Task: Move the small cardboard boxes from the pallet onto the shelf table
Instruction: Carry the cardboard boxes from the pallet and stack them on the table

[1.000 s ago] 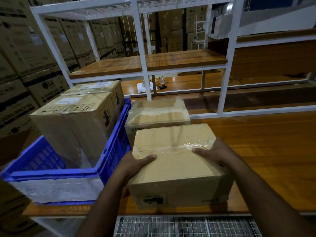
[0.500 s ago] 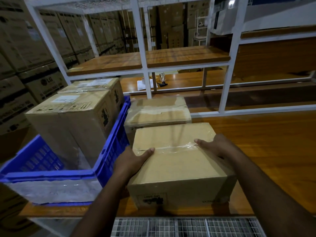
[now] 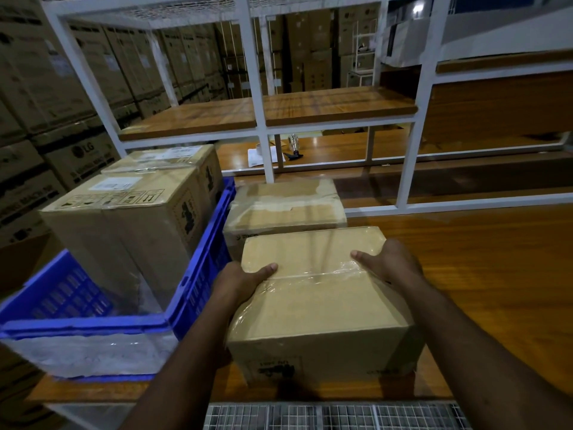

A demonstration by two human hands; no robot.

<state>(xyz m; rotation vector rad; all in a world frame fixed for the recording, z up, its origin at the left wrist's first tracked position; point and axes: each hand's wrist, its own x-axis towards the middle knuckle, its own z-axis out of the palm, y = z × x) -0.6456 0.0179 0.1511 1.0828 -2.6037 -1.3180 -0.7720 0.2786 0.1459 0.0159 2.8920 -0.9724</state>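
A small taped cardboard box sits near the front edge of the wooden shelf table. My left hand grips its left side with the thumb laid over the top. My right hand grips its right side, thumb also on top. Directly behind it stands a second taped cardboard box, close to or touching the first. No pallet is in view.
A blue plastic crate on the table's left holds two tall cardboard boxes. White shelf posts rise behind, with an upper wooden shelf. Papers and a small tool lie further back. Stacked warehouse cartons fill the left.
Both hands have stayed on the box's sides. The box has slid slightly further onto the table toward the box behind it, and the view has shifted a little.
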